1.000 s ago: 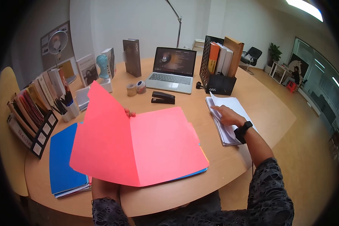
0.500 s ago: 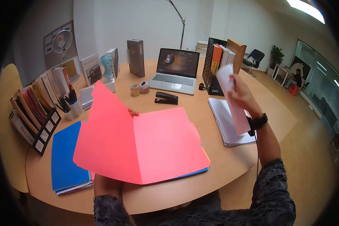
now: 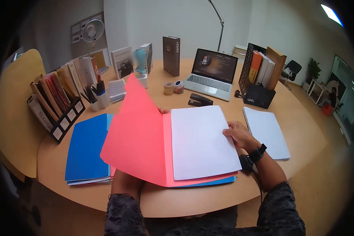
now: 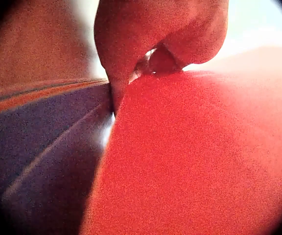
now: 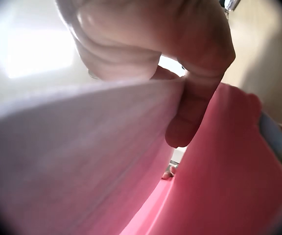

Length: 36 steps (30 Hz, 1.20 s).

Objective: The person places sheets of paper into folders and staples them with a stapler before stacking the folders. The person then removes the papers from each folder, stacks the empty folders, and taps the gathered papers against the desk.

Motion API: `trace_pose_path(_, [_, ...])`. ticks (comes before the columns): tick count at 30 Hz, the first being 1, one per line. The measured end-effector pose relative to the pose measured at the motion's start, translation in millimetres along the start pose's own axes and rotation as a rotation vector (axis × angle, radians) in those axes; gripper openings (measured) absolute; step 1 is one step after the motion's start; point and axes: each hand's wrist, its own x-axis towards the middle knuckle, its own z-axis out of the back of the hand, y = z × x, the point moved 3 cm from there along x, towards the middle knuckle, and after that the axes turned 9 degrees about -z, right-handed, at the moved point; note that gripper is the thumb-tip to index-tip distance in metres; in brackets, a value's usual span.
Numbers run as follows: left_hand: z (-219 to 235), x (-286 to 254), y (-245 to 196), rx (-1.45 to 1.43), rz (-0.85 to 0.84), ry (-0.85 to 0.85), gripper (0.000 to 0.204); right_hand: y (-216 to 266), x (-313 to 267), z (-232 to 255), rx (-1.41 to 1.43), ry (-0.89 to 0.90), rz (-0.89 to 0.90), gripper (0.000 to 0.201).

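Observation:
A pink folder (image 3: 139, 137) lies spread on the table, its left cover tilted up. My left hand (image 4: 165, 29) pinches that cover; in the head view the cover hides most of the hand, and only some fingers (image 3: 162, 111) show by the fold. White paper (image 3: 202, 141) is over the folder's right half. My right hand (image 3: 242, 135) pinches the paper's right edge, thumb on top. In the right wrist view the paper (image 5: 82, 142) stands apart from the pink surface (image 5: 224, 171) beneath. A blue folder edge (image 3: 208, 182) shows under the pink one.
A white paper stack (image 3: 267, 131) lies at right, a blue folder pile (image 3: 86, 147) at left. Behind are a black stapler (image 3: 200, 100), tape rolls (image 3: 173, 87), a laptop (image 3: 212, 74) and a black book holder (image 3: 259, 96). A file rack (image 3: 69, 118) and pen cup (image 3: 102, 100) stand left.
My right hand took white paper from the right stack and carried it left over the pink folder. My left hand stays at the raised cover. The head view has turned right.

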Motion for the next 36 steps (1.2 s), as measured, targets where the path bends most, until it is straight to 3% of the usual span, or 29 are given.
trace_pose_path(5, [-3.4,-18.4,15.5,0.01,0.03,-0.049,0.025,-8.6,3.1,11.0,-0.092,-0.071,-0.057,0.017])
trace_pose_path(10, [-34.3,-7.1,30.8,0.026,0.077,-0.07,0.026,-1.4,-7.3,7.2,-0.205,-0.122,-0.023,0.015])
trace_pose_path(13, [-16.3,-24.1,19.5,0.036,0.096,-0.075,0.026,-4.8,-3.2,8.2,-0.215,-0.123,0.004,0.015])
trace_pose_path(18, [-29.5,-4.9,15.7,0.047,0.115,-0.072,0.027,2.4,-10.6,-8.8,-0.17,-0.088,0.034,0.015])
trace_pose_path(23, [-23.3,-23.5,24.3,0.041,0.126,-0.058,0.027,4.6,-14.2,-14.5,-0.248,-0.054,0.014,0.018])
trace_pose_path(27, [-42.7,-7.8,24.9,0.035,0.132,-0.047,0.027,4.3,-10.5,-19.2,-0.261,-0.102,0.071,0.015])
trace_pose_path(32, [-32.6,-7.7,38.7,0.025,0.14,-0.04,0.028,-2.2,1.1,-14.6,-0.293,-0.145,0.07,0.015])
trace_pose_path(34, [-21.6,2.5,51.7,-0.14,0.005,-0.028,0.033,-1.7,2.0,-13.7,-0.306,-0.148,0.062,0.014])
trace_pose_path(36, [-21.9,2.8,44.6,-0.086,0.074,-0.017,0.034,-1.4,2.4,-13.7,-0.318,-0.15,0.051,0.013])
